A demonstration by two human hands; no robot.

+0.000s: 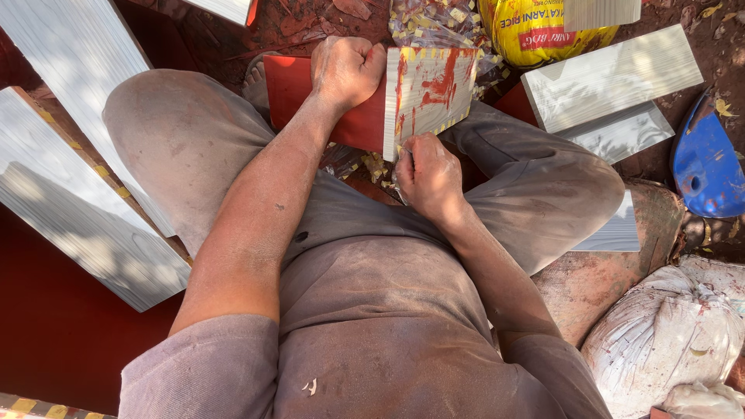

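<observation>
Between the knees of the seated person, a red board point(341, 116) lies flat, part of it covered by a white sheet point(427, 89) streaked with red. The left hand point(345, 70) is closed in a fist, pressing down on the board at its far edge. The right hand point(428, 177) is curled tight at the sheet's near corner, pinching something small; what it grips is hidden. White panels point(613, 77) lie nearby.

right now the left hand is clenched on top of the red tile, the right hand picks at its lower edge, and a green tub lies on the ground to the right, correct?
One detail is off: the tub on the ground to the right is blue, not green, as the head view shows. The left hand is clenched on the red tile, and the right hand works at its lower edge.
</observation>
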